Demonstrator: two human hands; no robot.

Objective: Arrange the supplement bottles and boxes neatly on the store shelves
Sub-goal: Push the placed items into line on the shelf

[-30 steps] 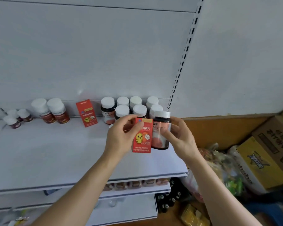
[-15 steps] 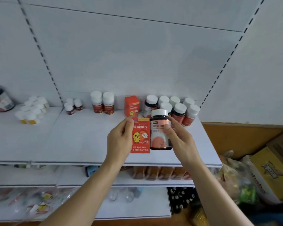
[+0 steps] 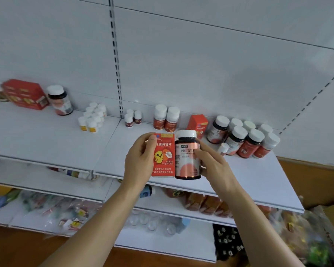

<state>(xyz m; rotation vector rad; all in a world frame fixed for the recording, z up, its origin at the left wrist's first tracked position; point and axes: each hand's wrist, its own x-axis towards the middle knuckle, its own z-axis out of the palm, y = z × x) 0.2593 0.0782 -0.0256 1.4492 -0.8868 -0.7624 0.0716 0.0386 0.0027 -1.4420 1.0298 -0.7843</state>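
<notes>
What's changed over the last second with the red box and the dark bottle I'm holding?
The view swung left, revealing more shelf. The left hand still grips the red box, the right hand the dark bottle, side by side as before.

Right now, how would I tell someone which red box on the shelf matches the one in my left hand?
Find the white shelf right of the slotted upright. At its back wall, the small red box stands between two white-capped red bottles and a cluster of dark bottles. It is the only box in that row.

The view has swung left, bringing a big red box (image 3: 24, 94) into sight.
</notes>
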